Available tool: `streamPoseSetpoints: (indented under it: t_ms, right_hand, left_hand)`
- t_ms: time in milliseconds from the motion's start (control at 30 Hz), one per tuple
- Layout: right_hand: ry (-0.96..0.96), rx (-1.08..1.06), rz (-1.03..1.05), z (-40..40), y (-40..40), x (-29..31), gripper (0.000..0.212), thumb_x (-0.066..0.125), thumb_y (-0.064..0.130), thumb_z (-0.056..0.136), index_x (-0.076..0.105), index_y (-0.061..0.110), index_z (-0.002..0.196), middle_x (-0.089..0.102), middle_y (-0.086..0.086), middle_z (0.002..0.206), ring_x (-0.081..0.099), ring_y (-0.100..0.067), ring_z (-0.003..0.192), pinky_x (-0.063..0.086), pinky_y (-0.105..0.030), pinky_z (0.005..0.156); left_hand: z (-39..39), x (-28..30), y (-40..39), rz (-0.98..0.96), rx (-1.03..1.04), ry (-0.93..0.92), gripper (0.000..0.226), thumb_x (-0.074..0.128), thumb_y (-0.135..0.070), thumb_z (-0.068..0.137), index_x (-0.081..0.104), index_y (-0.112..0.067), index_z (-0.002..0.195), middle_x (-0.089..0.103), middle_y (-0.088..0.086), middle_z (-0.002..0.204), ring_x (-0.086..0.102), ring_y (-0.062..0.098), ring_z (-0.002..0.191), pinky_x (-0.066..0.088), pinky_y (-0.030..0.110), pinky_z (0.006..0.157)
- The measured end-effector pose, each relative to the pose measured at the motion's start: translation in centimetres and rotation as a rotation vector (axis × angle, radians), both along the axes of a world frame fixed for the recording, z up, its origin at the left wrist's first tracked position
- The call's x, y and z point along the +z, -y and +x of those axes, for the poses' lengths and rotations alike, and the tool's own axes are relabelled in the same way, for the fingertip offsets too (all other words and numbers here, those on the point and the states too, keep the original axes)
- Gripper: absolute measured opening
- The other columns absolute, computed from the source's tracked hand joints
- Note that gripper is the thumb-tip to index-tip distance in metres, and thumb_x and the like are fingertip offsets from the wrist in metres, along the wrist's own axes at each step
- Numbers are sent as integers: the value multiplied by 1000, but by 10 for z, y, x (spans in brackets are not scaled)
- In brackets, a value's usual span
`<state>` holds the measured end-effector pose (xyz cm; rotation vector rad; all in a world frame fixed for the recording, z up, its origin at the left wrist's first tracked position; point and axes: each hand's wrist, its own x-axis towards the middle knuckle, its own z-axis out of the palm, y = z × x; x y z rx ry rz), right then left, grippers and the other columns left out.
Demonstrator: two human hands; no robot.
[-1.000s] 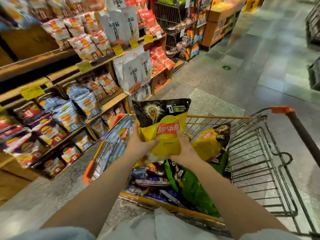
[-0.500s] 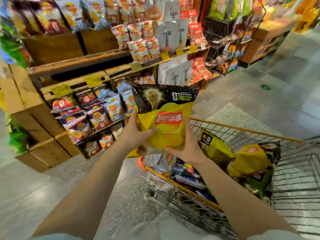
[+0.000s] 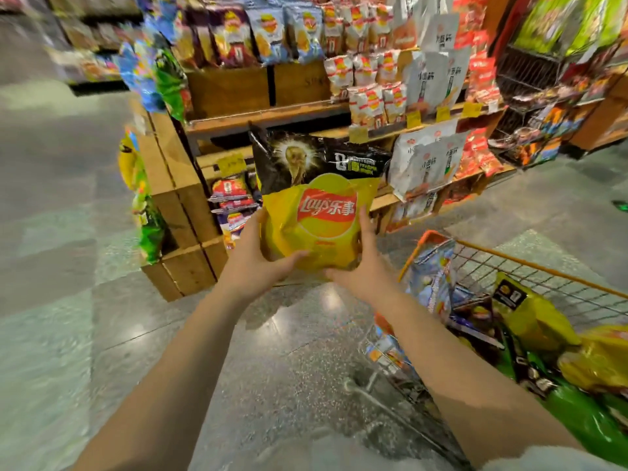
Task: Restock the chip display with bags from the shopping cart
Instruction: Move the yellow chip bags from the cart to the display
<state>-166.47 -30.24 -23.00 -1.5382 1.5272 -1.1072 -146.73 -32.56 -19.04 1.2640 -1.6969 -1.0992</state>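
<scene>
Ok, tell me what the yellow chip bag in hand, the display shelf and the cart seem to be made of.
Yellow chip bag: glossy plastic film, seemingly; it crinkles and shines.
Display shelf: wood, matte brown planks and crates with visible seams.
Cart: metal wire grid, probably steel, with an orange rim that looks coated or plastic.

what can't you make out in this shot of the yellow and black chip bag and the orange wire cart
Head view only:
- Yellow and black chip bag: lower corners covered by left hand and right hand.
- Orange wire shopping cart: cut off by right edge.
- Far-left shelves: motion-blurred.
- Yellow price tags: print too small.
</scene>
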Motion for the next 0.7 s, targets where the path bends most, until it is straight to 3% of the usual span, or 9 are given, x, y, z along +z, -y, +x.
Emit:
streamPoseSetpoints:
  t_ms: [133, 200, 300, 467, 567, 700]
  right_hand:
    - [-11, 82, -11, 58, 22, 3, 117, 83, 19, 73, -8, 69, 127, 16, 21, 139, 26, -12, 139, 36, -49, 110]
    - [-17, 133, 11, 85, 31, 4, 120, 84, 23, 71, -9, 65, 135, 18, 20, 141, 27, -12, 138, 36, -48, 110]
    - [3, 214, 54, 121, 45, 6, 122, 82, 17, 73, -9, 49, 146, 22, 12, 148, 29, -5, 130, 37, -40, 110]
    - [-22, 345, 98, 171, 79, 2, 126, 83, 18, 73, -16, 48, 144, 15, 4, 157, 25, -6, 134, 32, -40, 113]
    - [-24, 387, 101, 203, 110, -5, 133, 84, 23, 71, -27, 53, 136, 16, -2, 159, 23, -15, 143, 27, -44, 115]
    - [4, 479, 103, 247, 165, -12, 128, 83, 22, 72, -18, 37, 148, 20, -2, 158, 24, -14, 143, 29, -38, 114]
  left_hand:
    - [59, -11, 2, -100, 55, 51, 79, 73, -59, 73, 29, -40, 136, 41, -17, 131, 39, 12, 129, 40, 44, 109]
    - [87, -20, 7, -140, 109, 124, 90, 66, -70, 71, 29, -35, 145, 38, -8, 141, 34, 14, 134, 35, 46, 112]
    - [122, -32, 11, -57, 231, 177, 115, 63, -79, 59, 15, -33, 153, 24, -3, 153, 25, 13, 139, 29, 43, 116]
    - [170, -45, 23, -19, 355, 205, 134, 71, -83, 47, 2, -38, 153, 25, 0, 154, 29, 20, 140, 36, 52, 111]
    - [195, -48, 35, -35, 409, 156, 137, 78, -77, 45, -16, -57, 142, 18, -3, 156, 25, 19, 143, 34, 53, 112]
    - [228, -47, 70, -45, 518, 230, 127, 77, -69, 51, -19, -65, 133, 18, 0, 154, 24, 18, 142, 31, 51, 114]
